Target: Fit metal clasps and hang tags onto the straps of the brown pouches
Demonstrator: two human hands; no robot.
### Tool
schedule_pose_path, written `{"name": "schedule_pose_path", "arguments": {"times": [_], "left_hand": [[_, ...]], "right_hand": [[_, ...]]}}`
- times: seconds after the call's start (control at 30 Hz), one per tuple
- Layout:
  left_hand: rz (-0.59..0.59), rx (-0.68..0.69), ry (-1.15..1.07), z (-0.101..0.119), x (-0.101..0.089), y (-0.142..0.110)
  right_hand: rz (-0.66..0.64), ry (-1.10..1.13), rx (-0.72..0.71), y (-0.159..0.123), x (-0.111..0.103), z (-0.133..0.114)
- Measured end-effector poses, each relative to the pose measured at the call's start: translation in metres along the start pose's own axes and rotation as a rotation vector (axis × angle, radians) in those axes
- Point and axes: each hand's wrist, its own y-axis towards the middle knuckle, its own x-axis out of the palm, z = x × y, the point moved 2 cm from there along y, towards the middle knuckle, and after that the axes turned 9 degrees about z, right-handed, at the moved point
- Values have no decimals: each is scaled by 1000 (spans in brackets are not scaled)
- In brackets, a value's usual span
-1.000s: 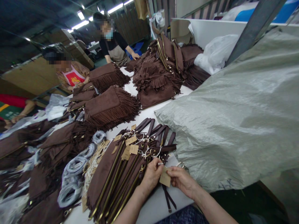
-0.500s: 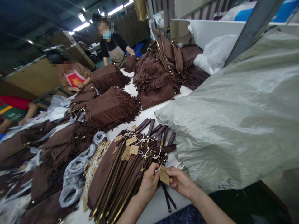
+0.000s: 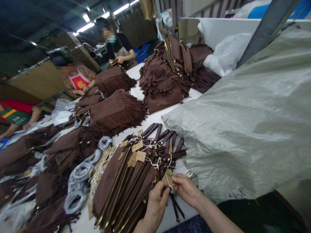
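Over the near end of a row of brown zippered bags (image 3: 126, 181), my two hands work close together. My right hand (image 3: 186, 189) pinches the edge of a small tan paper tag (image 3: 167, 177) that has a white string looped on it. With thumb and fingertips pressed together, my left hand (image 3: 156, 201) is closed on the white string (image 3: 169, 184) just below the tag. Similar tags (image 3: 141, 156) on white strings hang from the other bags, near their brown strap ends (image 3: 157, 132). Dark strap ends (image 3: 177, 207) lie under my right hand.
A big grey-green plastic sheet (image 3: 243, 129) covers the right side. Bundles of wrapped straps (image 3: 77, 178) lie left of the bags. Fringed brown bags (image 3: 116, 111) are piled farther back on the white table (image 3: 153, 119). Several people stand along its left and far sides.
My left hand has moved down and slightly right, from beside the tag to the string below it. The tag has tilted and shifted left. The masked co-worker has raised a hand.
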Motion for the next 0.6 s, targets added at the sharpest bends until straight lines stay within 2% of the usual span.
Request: {"name": "schedule_pose_path", "arguments": {"times": [0.13, 0.3, 0.47, 0.53, 0.6], "left_hand": [[3, 127, 114, 3, 5, -5], [20, -6, 33, 7, 4, -1], [167, -66, 50, 13, 3, 8], [234, -41, 120, 12, 3, 10], [315, 44, 192, 10, 0, 9]], "right_hand": [[-11, -34, 16, -3, 2, 2], [-54, -129, 22, -11, 6, 1], [-79, -241, -85, -10, 5, 6], [-38, -295, -142, -6, 1, 8], [28, -334, -223, -1, -5, 6]]}}
